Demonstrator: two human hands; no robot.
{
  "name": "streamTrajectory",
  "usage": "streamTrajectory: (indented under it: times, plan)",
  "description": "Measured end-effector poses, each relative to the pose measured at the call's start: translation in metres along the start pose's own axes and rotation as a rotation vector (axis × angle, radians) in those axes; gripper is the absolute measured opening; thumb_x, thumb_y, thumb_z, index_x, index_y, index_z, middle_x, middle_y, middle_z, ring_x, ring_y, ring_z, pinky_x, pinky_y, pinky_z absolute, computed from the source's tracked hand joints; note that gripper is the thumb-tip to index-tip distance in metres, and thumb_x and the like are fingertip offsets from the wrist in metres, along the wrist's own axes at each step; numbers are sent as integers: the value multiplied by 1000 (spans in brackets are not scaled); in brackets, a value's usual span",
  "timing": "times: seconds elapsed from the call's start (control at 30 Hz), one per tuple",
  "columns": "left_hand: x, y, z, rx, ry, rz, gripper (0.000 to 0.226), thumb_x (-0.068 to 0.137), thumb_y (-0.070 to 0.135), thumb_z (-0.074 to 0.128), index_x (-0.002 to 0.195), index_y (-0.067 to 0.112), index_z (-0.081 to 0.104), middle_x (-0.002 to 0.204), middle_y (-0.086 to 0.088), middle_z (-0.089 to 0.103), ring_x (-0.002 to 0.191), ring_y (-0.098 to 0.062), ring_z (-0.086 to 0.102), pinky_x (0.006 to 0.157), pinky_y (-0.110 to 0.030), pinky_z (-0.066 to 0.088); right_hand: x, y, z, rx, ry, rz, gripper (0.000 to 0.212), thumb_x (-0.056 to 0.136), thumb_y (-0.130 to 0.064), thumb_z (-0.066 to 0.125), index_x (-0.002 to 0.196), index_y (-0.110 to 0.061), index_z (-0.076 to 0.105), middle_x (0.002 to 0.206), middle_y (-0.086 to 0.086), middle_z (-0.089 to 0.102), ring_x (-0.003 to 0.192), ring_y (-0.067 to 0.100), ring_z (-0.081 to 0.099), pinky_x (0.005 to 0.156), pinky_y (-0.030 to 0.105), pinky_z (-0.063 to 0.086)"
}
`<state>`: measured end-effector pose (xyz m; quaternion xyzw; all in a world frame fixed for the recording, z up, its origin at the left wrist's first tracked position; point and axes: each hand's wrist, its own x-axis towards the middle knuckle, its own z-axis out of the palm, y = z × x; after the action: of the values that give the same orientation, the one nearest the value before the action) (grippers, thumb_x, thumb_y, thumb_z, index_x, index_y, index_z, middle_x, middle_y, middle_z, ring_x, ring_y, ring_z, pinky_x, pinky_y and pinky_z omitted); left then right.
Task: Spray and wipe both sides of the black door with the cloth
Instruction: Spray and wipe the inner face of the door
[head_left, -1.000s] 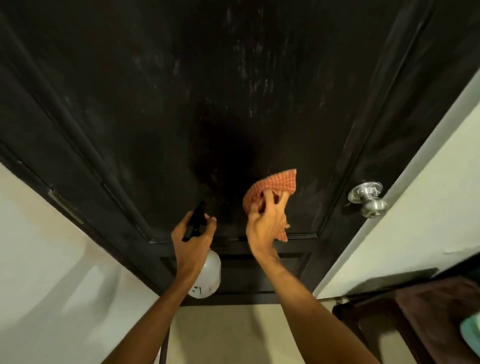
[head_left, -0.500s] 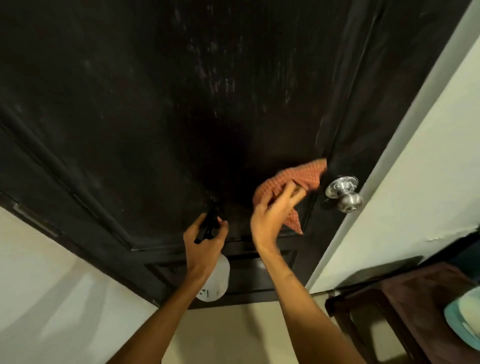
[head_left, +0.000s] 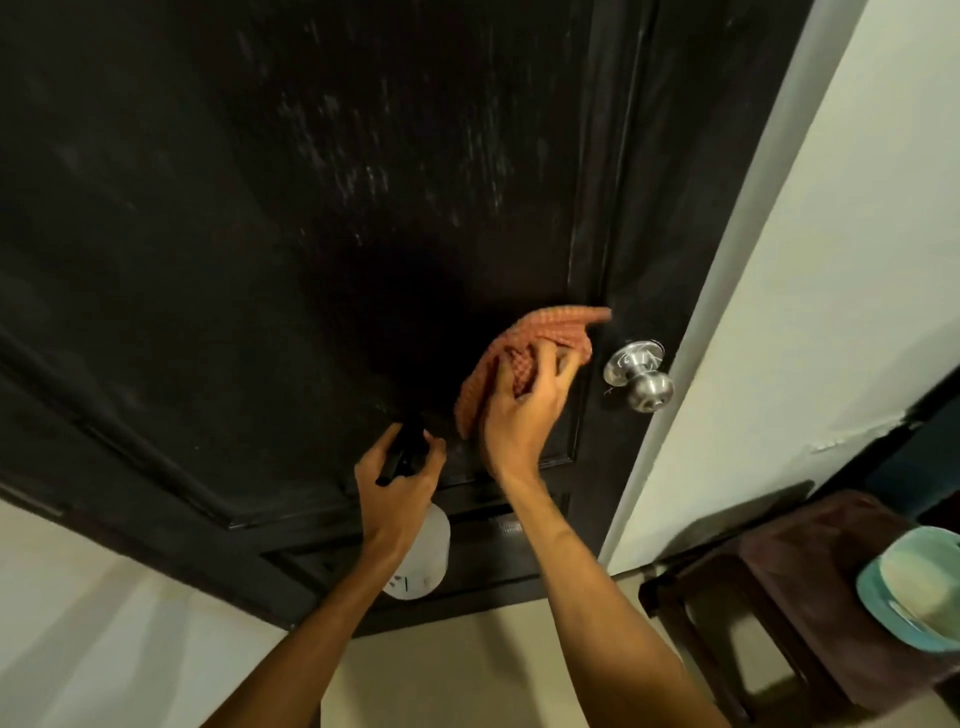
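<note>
R hand (head_left: 519, 415) presses the orange checked cloth (head_left: 524, 348) flat vs the black door (head_left: 311, 234), fingers spread a bit and partly curled into the bunched fabric, at the lower R corner of the big recessed panel, just beside the silver door knob (head_left: 640, 375) but not touching it. L hand (head_left: 397, 486) grips a spray bottle (head_left: 422, 556) by its black trigger head, fingers wrapped round the neck, white body hanging below; nozzle points at the door, low on the panel, near the cloth. Progress, as a judgement: wiping of this face is underway, not done. Pale streaks and smears show across the upper panel, esp. upper centre and R, so that area looks either unwiped or drying. Frame strip by the knob and the lower panel behind the bottle prob. need a pass too. Other side of the door isn't visible, so can't tell its state; going by the task it's left to check. Off to the R, a dark wooden stool (head_left: 779, 597) carries a teal bowl (head_left: 914, 592), well apart from the door work.
</note>
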<state>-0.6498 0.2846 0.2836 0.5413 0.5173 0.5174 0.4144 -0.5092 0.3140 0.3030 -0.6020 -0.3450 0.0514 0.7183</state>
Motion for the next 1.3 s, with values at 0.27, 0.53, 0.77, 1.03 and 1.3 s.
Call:
streamTrajectory:
  times: [0.27,0.53,0.77,1.03,1.3]
  plan:
    - [-7,-7,25,52,-30,-33,17,90,10,80,86,25,73,80,1,74,81,-11,74,67,-15,56,-33,79,-37,-43,39,559,73,86,15,52,154,-2,34,164,16,24,152,30,23,116,18,10]
    - [-17,-17,22,48,48,-55,20,88,14,83,83,30,71,76,15,74,80,-6,72,74,-19,58,-32,67,-44,-175,94,222,47,84,1,59,130,-7,62,136,6,54,136,14,45,128,36,2]
    - [0,-18,-14,-10,229,-10,7,88,13,82,92,10,78,84,0,76,87,-16,74,84,-26,60,9,3,-16,-126,-48,-267,26,84,9,70,109,4,69,113,20,59,99,25,58,88,11,39]
    - [-4,-21,-64,-18,324,34,21,87,1,81,83,19,72,77,14,74,80,-1,70,77,-9,51,-53,62,8,-645,-805,-718,47,73,-10,85,117,-22,73,131,9,43,114,37,48,79,51,58]
    - [-1,-39,-127,6,495,-32,31,90,12,81,90,41,68,81,14,74,83,-1,71,75,-14,55,-47,-12,93,-572,-638,-1073,27,83,-19,61,104,-10,76,146,14,39,144,41,25,118,56,20]
